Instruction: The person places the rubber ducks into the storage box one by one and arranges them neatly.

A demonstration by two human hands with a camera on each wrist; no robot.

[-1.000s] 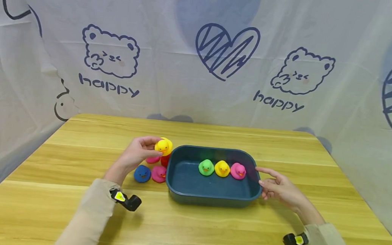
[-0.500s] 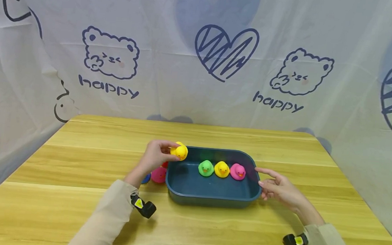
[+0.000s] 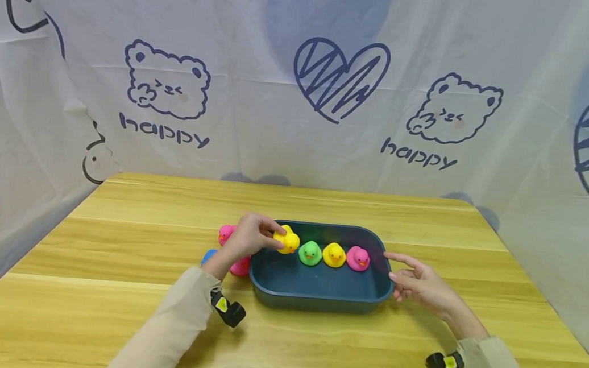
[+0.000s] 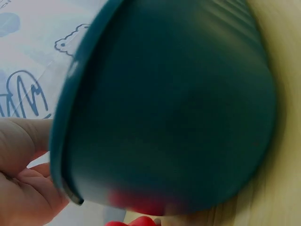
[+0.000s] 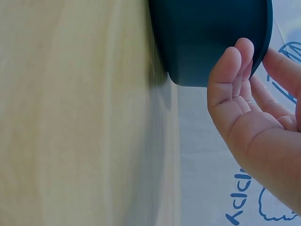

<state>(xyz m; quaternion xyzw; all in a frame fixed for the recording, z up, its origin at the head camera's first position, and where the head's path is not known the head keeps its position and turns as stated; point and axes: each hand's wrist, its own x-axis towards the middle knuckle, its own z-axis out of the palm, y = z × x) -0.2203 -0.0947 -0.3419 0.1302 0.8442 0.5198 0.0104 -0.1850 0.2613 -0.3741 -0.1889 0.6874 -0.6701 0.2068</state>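
My left hand [image 3: 250, 235] pinches a yellow rubber duck [image 3: 288, 242] between thumb and fingers, over the left end of a dark teal plastic bin [image 3: 319, 304]. Inside the bin, a green duck [image 3: 310, 255], another yellow duck [image 3: 334, 256] and a pink duck [image 3: 358, 260] sit in a row, just right of the held one. In the left wrist view the bin's wall [image 4: 174, 108] hides the held duck and my fingertips. My right hand [image 3: 423, 285] touches the bin's right rim with extended forefinger and thumb; its other fingers [image 5: 225, 70] bend loosely beside the outer wall.
Left of the bin, partly covered by my left arm, lie pink ducks [image 3: 226, 233] and a blue one [image 3: 209, 256]. A red duck [image 4: 134, 222] shows low in the left wrist view. The wooden table [image 3: 324, 351] meets a printed cloth [image 3: 258, 113] behind.
My left hand has carried the yellow duck rightward, from above the ducks beside the bin to inside its left end, and lower. My right hand and the bin have stayed put.
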